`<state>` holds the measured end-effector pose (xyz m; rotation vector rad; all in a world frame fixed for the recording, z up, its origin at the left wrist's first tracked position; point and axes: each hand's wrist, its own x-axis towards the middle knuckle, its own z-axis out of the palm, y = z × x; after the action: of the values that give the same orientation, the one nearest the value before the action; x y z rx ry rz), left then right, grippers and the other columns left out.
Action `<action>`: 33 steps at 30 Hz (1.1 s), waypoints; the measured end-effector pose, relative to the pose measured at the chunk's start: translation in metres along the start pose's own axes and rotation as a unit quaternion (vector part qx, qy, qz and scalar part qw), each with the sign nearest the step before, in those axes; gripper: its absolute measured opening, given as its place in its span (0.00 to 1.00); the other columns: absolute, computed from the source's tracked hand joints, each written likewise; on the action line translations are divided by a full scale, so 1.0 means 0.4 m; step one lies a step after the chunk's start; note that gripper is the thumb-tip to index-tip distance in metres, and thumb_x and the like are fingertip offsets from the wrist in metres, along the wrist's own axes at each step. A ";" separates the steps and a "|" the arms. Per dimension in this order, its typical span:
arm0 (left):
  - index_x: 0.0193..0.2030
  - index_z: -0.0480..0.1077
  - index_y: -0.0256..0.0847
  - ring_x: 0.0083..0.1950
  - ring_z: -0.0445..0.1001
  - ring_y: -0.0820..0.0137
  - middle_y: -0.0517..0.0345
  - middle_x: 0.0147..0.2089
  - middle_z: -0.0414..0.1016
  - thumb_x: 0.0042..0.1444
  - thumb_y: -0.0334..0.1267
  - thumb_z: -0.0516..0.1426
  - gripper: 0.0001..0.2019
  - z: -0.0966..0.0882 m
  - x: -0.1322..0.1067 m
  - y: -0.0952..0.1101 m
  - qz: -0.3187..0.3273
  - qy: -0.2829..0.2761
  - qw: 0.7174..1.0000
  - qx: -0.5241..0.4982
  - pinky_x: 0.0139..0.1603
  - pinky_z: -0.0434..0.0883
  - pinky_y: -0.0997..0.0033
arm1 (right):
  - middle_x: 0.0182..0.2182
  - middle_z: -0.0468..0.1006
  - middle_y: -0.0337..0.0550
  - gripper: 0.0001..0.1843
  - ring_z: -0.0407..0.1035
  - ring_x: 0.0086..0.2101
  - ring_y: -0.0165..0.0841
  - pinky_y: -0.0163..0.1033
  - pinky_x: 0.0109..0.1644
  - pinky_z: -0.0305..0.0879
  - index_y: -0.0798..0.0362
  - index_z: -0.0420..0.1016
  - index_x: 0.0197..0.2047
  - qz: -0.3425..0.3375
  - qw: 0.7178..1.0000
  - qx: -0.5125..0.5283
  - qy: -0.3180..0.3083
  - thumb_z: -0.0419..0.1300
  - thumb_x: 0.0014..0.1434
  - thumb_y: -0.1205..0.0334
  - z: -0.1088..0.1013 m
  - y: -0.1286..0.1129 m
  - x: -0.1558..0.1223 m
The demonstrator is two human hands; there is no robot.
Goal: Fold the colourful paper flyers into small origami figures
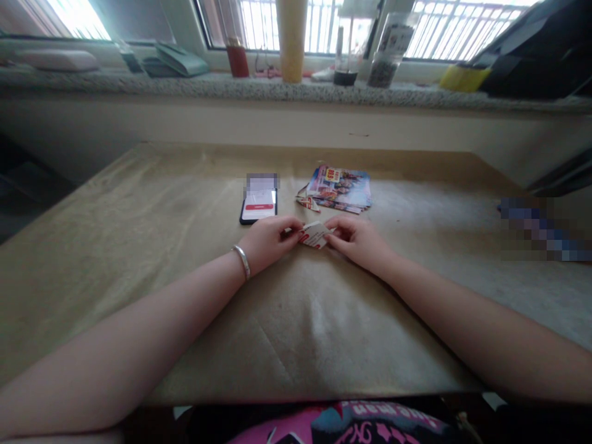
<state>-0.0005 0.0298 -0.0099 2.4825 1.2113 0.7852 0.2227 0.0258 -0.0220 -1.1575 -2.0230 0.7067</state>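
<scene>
Between my two hands is a small folded piece of paper, white with red and dark print, close above the table or on it. My left hand, with a silver bracelet at the wrist, pinches the paper's left end. Its right end is between the thumb and fingers of my right hand. Just beyond lies a stack of colourful printed leaflets, with a small folded paper piece at its left corner. A phone with a lit screen lies beyond my left hand.
A shiny beige cloth covers the table. Behind it, a stone windowsill carries a red-brown container, a tall yellow cylinder, a clear container and a yellow object. A blurred bluish item lies at the right edge.
</scene>
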 end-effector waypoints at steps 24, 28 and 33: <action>0.50 0.70 0.38 0.47 0.71 0.65 0.47 0.47 0.72 0.63 0.35 0.49 0.14 -0.006 -0.010 0.011 0.163 -0.084 0.972 0.146 0.49 0.70 0.64 | 0.44 0.77 0.45 0.01 0.69 0.46 0.39 0.47 0.52 0.63 0.50 0.74 0.33 -0.154 0.971 -0.175 -0.052 0.61 0.55 0.63 -0.022 -0.003 -0.005; 0.55 0.68 0.38 0.55 0.69 0.62 0.46 0.57 0.69 0.63 0.37 0.49 0.16 -0.005 -0.011 0.010 0.162 -0.102 0.972 0.134 0.56 0.69 0.60 | 0.38 0.78 0.44 0.03 0.69 0.41 0.37 0.45 0.49 0.63 0.50 0.74 0.35 -0.112 0.979 -0.169 -0.032 0.61 0.54 0.63 -0.019 0.005 0.001; 0.54 0.68 0.38 0.59 0.67 0.61 0.47 0.58 0.69 0.63 0.38 0.50 0.16 -0.004 -0.010 0.013 0.141 -0.099 0.974 0.148 0.59 0.68 0.58 | 0.28 0.74 0.41 0.07 0.66 0.33 0.35 0.41 0.40 0.63 0.52 0.76 0.36 -0.051 0.985 -0.163 -0.009 0.64 0.53 0.60 -0.017 0.012 0.007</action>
<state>-0.0001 0.0232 -0.0076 2.9395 0.9780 0.4261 0.2293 0.0313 -0.0203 -1.2198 -2.2530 0.3433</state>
